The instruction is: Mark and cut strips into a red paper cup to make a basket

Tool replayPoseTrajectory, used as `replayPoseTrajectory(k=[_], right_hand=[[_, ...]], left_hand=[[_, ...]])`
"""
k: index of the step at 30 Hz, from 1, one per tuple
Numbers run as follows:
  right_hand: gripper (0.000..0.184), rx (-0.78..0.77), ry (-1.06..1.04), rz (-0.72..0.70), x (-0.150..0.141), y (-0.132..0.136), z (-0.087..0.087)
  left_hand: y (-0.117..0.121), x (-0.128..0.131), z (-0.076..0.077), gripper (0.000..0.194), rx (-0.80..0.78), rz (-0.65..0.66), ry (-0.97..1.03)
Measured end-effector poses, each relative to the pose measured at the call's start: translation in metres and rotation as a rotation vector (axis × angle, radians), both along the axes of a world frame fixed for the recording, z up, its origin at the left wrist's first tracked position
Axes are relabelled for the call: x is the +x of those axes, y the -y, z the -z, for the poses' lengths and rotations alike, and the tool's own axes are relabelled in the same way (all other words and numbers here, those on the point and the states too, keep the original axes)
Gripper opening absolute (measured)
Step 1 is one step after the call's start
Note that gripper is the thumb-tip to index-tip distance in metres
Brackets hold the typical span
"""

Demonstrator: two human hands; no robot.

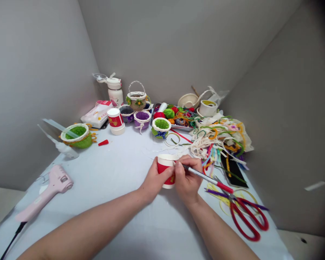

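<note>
A red and white paper cup (164,167) stands upright near the middle of the table, its rim facing up. My left hand (155,180) is closed around its left side, the thumb lying across the red front. In my right hand (188,178) a marker pen (206,176) is gripped, red at its rear end and pointing left. Its tip meets the cup just below the white rim on the right; whether it touches is partly hidden by my fingers. A small red pen cap (103,143) lies apart on the table, to the left.
Red-handled scissors (245,213) and a purple pen (260,207) lie right, by a phone (234,169) and heaped trimmings (219,135). At left are a pink glue gun (44,193) and a glue bottle (66,150). Behind stand stacked cups (116,122), small baskets (161,126) and a yarn tray (185,127).
</note>
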State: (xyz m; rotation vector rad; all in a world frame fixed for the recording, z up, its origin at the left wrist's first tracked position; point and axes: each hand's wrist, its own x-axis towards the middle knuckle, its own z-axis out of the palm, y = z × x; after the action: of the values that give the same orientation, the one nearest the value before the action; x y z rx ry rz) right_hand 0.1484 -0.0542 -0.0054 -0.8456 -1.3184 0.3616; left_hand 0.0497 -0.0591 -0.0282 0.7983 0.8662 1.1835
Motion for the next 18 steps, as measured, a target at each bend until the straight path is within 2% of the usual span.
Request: replayPoseTrajectory(k=[14,18], right_hand=[[0.013,-0.010,-0.006,-0.022,0.0008,0.0004,0.0002],[0.013,-0.025,-0.037,-0.009,0.0005,-0.0004,-0.0018]], left_hand=[[0.0003,-0.0005,-0.0018,0.045,-0.008,-0.006,0.001],[0.0008,0.0005,-0.0061,0.048,-0.058,0.014,0.093]])
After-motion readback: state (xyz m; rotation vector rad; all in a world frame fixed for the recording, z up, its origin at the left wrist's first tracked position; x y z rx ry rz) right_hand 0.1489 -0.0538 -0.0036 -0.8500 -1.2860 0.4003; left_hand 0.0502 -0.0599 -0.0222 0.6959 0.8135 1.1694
